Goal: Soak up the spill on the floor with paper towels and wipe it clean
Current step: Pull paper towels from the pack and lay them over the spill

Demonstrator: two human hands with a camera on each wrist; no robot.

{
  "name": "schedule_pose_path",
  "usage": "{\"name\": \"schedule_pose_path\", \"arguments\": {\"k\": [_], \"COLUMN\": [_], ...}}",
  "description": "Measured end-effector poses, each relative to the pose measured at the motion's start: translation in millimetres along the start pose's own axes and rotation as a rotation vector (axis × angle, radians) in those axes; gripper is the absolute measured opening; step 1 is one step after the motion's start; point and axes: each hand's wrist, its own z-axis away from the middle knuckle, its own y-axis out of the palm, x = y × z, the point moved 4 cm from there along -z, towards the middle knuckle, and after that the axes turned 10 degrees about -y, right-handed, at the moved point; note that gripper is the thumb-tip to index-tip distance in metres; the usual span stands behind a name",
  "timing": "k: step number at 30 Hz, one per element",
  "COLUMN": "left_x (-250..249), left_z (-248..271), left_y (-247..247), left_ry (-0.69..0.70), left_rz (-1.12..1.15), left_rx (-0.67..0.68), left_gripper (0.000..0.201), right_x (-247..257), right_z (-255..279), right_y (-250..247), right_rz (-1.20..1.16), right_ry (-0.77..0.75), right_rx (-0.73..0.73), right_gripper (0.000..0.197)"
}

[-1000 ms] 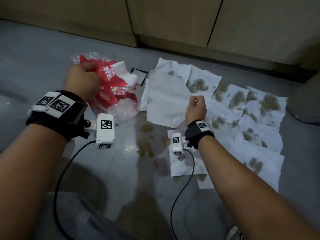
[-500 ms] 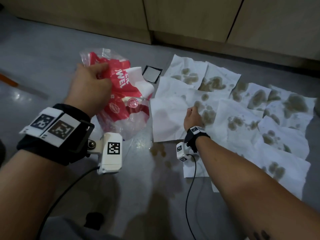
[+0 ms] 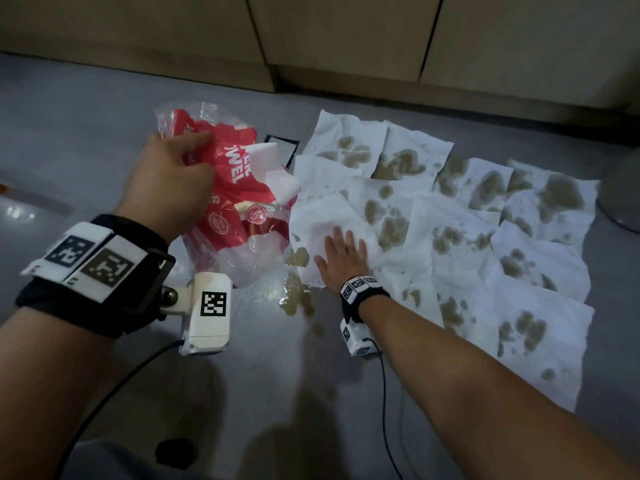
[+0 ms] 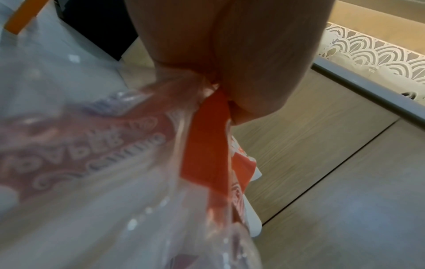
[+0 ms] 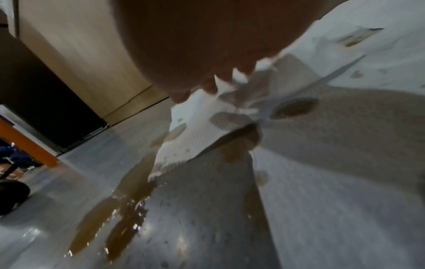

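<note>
Several white paper towels (image 3: 460, 237) lie spread over the grey floor, blotched brown where they have soaked up liquid. My right hand (image 3: 341, 252) lies flat with straight fingers on the leftmost towel (image 3: 318, 216), pressing it down. Bare brown spill (image 3: 298, 299) shows on the floor just left of that hand, and in the right wrist view the spill (image 5: 119, 214) glistens beside the towel's edge (image 5: 184, 145). My left hand (image 3: 173, 181) grips the top of the red and clear paper towel pack (image 3: 242, 209); the pack (image 4: 202, 145) is bunched under my fingers in the left wrist view.
Beige cabinet fronts (image 3: 346, 39) run along the back of the floor. A small dark-edged square (image 3: 282, 147) lies behind the pack. A rounded grey object (image 3: 623, 199) sits at the right edge. Cables (image 3: 388, 410) trail from both wrist cameras across the floor.
My right hand went from holding a towel in curled fingers to lying flat on it. The left hand kept its grip on the pack. The view shifted closer.
</note>
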Motion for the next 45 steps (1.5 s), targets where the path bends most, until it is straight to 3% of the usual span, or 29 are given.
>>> {"name": "schedule_pose_path", "arguments": {"k": [4,6,7,10,13,15,19,24,26,29,32,36,41,45], "left_x": [4,4,4,4,2,0,-4,-13,-16,-16,-20,-20,-20,-27], "left_z": [-6,-7,-8,-11,-13,-14,-14,-9,-7,-4,0,1,3,5], "left_y": [3,4,5,10,19,24,33,37,37,37,33,29,23,21], "left_ry": [-0.013,-0.008,-0.006,-0.004,-0.005,-0.010,0.012,-0.005,-0.003,0.035,0.042,0.028,0.028,0.047], "left_rz": [-0.012,-0.013,-0.016,-0.050,-0.067,-0.075,-0.068,0.026,0.013,-0.082,-0.134,-0.111,0.073,0.083], "left_rx": [0.005,0.015,0.017,0.026,0.061,0.078,0.120,0.175,0.207,0.267,0.279,0.286,0.291,0.306], "left_gripper": [0.048,0.048,0.049,0.050,0.049,0.048,0.046,0.045,0.059,0.110,0.123,0.106,0.065,0.061], "right_x": [-1,2,4,11,25,33,46,53,52,48,40,27,21,16], "right_z": [2,0,-1,6,15,20,24,28,32,38,41,50,71,84], "right_y": [0,-16,-29,-86,-145,-177,-210,-215,-219,-232,-246,-264,-280,-290], "right_rz": [-0.022,-0.088,-0.155,-0.513,-1.041,-1.215,-1.193,-1.066,-1.087,-1.268,-1.464,-1.547,-1.378,-1.354], "right_ry": [-0.006,-0.010,-0.032,-0.094,-0.025,-0.040,-0.154,-0.289,-0.287,-0.256,-0.193,-0.121,-0.096,-0.101], "right_rx": [0.088,0.007,-0.102,-0.466,-0.537,-0.532,-0.465,-0.463,-0.489,-0.545,-0.640,-0.827,-1.182,-1.368], "right_gripper": [0.062,0.056,0.052,0.038,0.053,0.061,0.051,0.036,0.038,0.030,0.023,0.024,0.024,0.021]}}
